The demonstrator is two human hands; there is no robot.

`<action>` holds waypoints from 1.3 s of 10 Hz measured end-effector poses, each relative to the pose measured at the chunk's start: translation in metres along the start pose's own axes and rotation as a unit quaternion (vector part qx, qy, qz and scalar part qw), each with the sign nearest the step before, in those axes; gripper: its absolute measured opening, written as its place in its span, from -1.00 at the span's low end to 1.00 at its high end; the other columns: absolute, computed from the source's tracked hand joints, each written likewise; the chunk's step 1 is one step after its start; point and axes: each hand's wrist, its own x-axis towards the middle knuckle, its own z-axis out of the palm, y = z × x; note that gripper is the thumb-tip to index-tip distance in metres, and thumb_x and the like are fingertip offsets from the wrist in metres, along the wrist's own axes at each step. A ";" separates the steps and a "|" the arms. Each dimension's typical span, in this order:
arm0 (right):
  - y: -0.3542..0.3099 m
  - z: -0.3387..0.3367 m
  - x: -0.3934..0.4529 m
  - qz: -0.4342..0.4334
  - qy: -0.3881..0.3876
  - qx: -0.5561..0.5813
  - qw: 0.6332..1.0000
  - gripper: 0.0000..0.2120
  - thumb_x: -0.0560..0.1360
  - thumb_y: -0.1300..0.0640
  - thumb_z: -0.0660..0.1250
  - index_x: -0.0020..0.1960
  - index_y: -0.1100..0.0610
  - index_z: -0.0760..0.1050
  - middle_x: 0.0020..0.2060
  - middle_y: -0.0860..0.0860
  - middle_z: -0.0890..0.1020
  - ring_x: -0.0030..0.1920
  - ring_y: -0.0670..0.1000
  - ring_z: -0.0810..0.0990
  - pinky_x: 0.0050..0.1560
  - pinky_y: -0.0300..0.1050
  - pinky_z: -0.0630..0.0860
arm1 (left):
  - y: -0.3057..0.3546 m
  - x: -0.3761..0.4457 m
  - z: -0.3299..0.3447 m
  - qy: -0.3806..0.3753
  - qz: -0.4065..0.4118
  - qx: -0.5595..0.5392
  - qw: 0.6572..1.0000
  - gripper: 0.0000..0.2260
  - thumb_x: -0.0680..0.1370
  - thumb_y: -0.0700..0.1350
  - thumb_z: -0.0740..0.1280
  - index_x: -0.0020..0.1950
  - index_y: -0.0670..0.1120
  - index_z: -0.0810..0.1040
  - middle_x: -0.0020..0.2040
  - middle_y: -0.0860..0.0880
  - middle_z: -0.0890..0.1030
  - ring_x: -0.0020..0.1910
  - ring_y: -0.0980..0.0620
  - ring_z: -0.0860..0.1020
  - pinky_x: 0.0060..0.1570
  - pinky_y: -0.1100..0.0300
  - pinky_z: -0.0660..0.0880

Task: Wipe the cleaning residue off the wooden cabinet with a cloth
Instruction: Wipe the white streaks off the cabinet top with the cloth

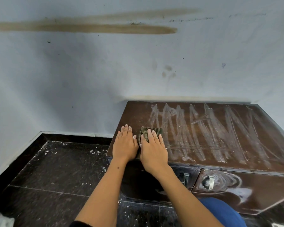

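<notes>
A dark wooden cabinet (138, 115) stands low against the wall, its top streaked with white zigzag residue (211, 133). A small dark striped cloth (154, 131) lies near the top's left front part. My right hand (153, 149) presses flat on the cloth, fingers straight, covering its near half. My left hand (125, 145) rests flat on the bare wood right beside it, at the cabinet's left front corner, fingers straight. The strip of top left of the cloth shows no residue.
The cabinet's front has white smears around a metal drawer handle (209, 181). A dark speckled tile floor (56, 174) with white flecks spreads to the left. A stained pale wall (88, 71) rises behind. A blue-clad knee (223, 212) sits at lower right.
</notes>
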 end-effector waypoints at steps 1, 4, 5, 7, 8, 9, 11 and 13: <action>0.001 0.005 -0.016 -0.003 0.017 0.001 1.000 -0.55 0.66 0.06 -0.05 0.53 0.12 0.11 0.54 0.13 0.04 0.54 0.07 -0.06 0.51 0.01 -0.19 | -0.001 -0.002 0.001 0.004 -0.001 0.002 1.000 -0.54 0.64 -0.06 -0.04 0.52 -0.19 0.06 0.54 -0.13 0.07 0.53 -0.01 0.00 0.47 0.15 -0.08; 0.003 0.000 -0.002 -0.007 0.008 0.006 1.000 -0.56 0.66 0.06 -0.06 0.52 0.12 0.11 0.54 0.12 0.03 0.54 0.06 -0.07 0.51 0.00 -0.19 | 0.001 0.003 0.001 0.008 -0.001 -0.006 1.000 -0.54 0.64 -0.06 -0.04 0.52 -0.18 0.06 0.54 -0.12 0.07 0.53 -0.01 0.00 0.48 0.14 -0.08; 0.004 0.001 -0.006 -0.009 0.001 0.007 1.000 -0.56 0.66 0.06 -0.06 0.53 0.11 0.10 0.54 0.11 0.02 0.54 0.06 -0.08 0.51 0.00 -0.19 | 0.000 0.001 0.001 0.013 -0.003 -0.008 1.000 -0.54 0.64 -0.06 -0.03 0.52 -0.18 0.07 0.54 -0.11 0.08 0.53 0.00 0.01 0.47 0.16 -0.09; 0.008 0.002 -0.019 -0.032 -0.005 0.003 0.999 -0.55 0.66 0.05 -0.07 0.53 0.11 0.09 0.54 0.11 0.02 0.54 0.06 -0.07 0.50 -0.01 -0.20 | -0.002 0.001 0.002 0.032 -0.010 -0.033 0.999 -0.54 0.63 -0.06 0.01 0.51 -0.17 0.12 0.54 -0.08 0.12 0.52 0.03 0.04 0.46 0.19 -0.08; 0.009 0.000 -0.015 -0.039 -0.006 0.000 0.999 -0.55 0.66 0.06 -0.06 0.53 0.11 0.09 0.54 0.12 0.03 0.54 0.07 -0.06 0.51 0.01 -0.18 | -0.001 0.001 0.001 0.029 -0.010 -0.035 0.999 -0.54 0.63 -0.07 0.01 0.51 -0.17 0.12 0.54 -0.09 0.12 0.52 0.02 0.04 0.46 0.18 -0.07; 0.007 -0.001 -0.008 -0.030 -0.017 -0.002 0.999 -0.54 0.66 0.05 -0.05 0.53 0.12 0.08 0.54 0.12 0.02 0.54 0.08 -0.08 0.51 0.02 -0.19 | 0.001 0.003 -0.001 0.029 -0.006 -0.034 0.999 -0.55 0.63 -0.07 0.01 0.51 -0.17 0.13 0.53 -0.09 0.12 0.52 0.02 0.04 0.46 0.17 -0.06; 0.005 -0.007 0.005 -0.037 -0.050 -0.006 0.998 -0.53 0.66 0.05 -0.05 0.54 0.12 0.02 0.54 0.12 -0.04 0.54 0.07 -0.13 0.51 0.02 -0.20 | 0.002 0.003 -0.003 0.028 -0.010 -0.034 0.999 -0.56 0.64 -0.09 0.00 0.51 -0.18 0.13 0.53 -0.09 0.13 0.52 0.01 0.06 0.47 0.18 -0.06; 0.008 -0.001 -0.038 -0.020 -0.002 0.008 1.000 -0.52 0.64 0.13 0.00 0.54 0.11 0.05 0.54 0.11 -0.01 0.54 0.07 -0.10 0.49 0.00 -0.23 | 0.001 -0.001 0.000 0.030 -0.010 -0.034 0.999 -0.56 0.63 -0.10 0.00 0.50 -0.19 0.14 0.53 -0.10 0.14 0.52 0.00 0.06 0.48 0.16 -0.05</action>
